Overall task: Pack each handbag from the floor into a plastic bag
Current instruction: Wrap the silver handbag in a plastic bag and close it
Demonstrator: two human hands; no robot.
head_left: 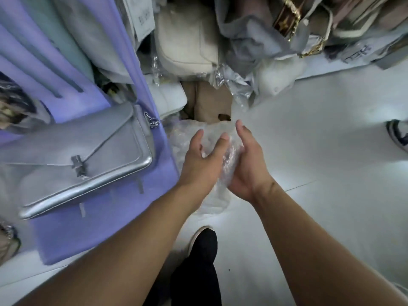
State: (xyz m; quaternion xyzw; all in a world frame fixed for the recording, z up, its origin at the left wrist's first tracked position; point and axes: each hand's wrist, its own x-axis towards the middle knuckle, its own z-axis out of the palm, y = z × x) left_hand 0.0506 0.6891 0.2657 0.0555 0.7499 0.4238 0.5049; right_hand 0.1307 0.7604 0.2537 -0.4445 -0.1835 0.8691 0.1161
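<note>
Nearest, the person's black slip-on shoe stands on the glossy white floor, below and right of the shiny silver envelope-flap handbag; both bare forearms reach forward past it. Right of the silver handbag, just off its chain corner, the two hands meet around a crumpled clear plastic bag. The left hand lies on the film with thumb and finger spread fairly straight, pressing, not clenching; the right hand cups the other side, thumb up, its fingers hidden behind the plastic, so whether they close on it cannot be told.

The step in hand looks like opening the plastic bag; it would go best by sliding the palms against each other until the two layers part, then finding the mouth edge and pulling it wide before reaching for anything; thin film clings and tears, so light pressure suits it.

The silver handbag lies flat, flap clasped, on a lilac padded surface, not on the floor; its chain could snag the bag's mouth, so tucking it in first seems wise. Beyond the silver handbag, up and to the right, a cream soft handbag sits among wrapped goods.
</note>
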